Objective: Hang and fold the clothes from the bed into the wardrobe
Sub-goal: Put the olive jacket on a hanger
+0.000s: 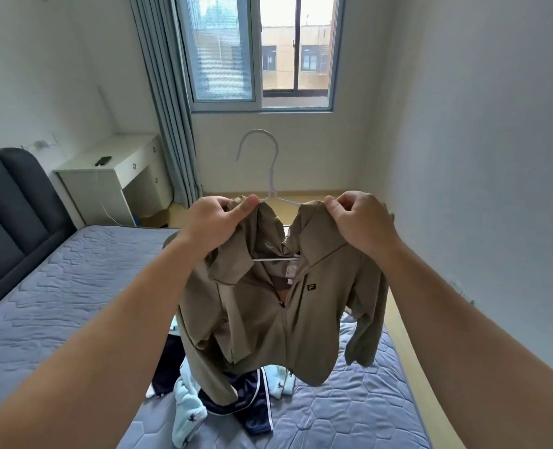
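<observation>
The left hand (218,218) is closed narrow, with thumb and forefinger pinching one shoulder of a brown jacket (268,322). The right hand (359,222) has its fingers curled and pinches the other shoulder in the same way. Both hands hold the cloth over the arms of a white hanger (270,179), whose hook stands upright and free between them. The jacket hangs in the air above the bed (58,303), its zip partly open and one sleeve dangling toward the right edge of the bed. Under it, on the mattress, lie dark shorts (252,406) with white stripes and a light blue fleece (187,413), nearer the right edge than the headboard (13,202). I cannot tell if the jacket touches them. A strip of floor (398,315) runs between the bed's right edge and the wall (479,157). A white desk (113,166) stands beyond the bed's far left corner, beside the curtain (168,108).
</observation>
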### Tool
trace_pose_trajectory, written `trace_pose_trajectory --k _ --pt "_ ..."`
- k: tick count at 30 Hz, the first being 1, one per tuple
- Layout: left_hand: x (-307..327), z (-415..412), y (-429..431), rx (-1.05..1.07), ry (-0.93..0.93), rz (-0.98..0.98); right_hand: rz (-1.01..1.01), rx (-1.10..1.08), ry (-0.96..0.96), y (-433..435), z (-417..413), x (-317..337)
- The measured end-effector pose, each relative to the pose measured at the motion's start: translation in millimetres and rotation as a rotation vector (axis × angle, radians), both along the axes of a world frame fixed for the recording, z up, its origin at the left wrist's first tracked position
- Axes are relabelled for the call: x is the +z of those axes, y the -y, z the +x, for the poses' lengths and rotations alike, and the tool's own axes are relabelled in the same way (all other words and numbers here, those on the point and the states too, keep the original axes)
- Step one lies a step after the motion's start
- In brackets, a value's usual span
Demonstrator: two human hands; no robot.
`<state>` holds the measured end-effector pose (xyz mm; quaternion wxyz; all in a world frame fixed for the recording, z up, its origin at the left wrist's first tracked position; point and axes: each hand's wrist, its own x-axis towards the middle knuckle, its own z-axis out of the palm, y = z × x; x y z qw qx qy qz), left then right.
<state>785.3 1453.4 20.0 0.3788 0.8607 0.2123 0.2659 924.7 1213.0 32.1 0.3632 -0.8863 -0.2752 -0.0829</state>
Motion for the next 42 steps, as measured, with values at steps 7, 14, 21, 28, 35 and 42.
trace_pose_trajectory --k 7,14,21,28,35,42 --pt "0 8 -2 -0.091 0.030 0.005 -0.242 0.176 -0.006 12 10 0" --pt "13 17 23 -0.206 0.014 -0.020 -0.288 0.274 0.195 -6 3 -7" --pt "8 10 4 -0.082 0.076 0.218 -0.136 0.116 0.117 -2 20 -14" --pt "-23 1 -21 0.174 0.102 0.189 -0.083 -0.052 0.134 3 29 -13" --pt "1 4 11 0.138 0.120 0.229 -0.063 -0.045 0.174 -5 16 -11" --pt "10 23 37 0.054 -0.109 0.751 -0.053 -0.025 0.300 -9 6 -6"
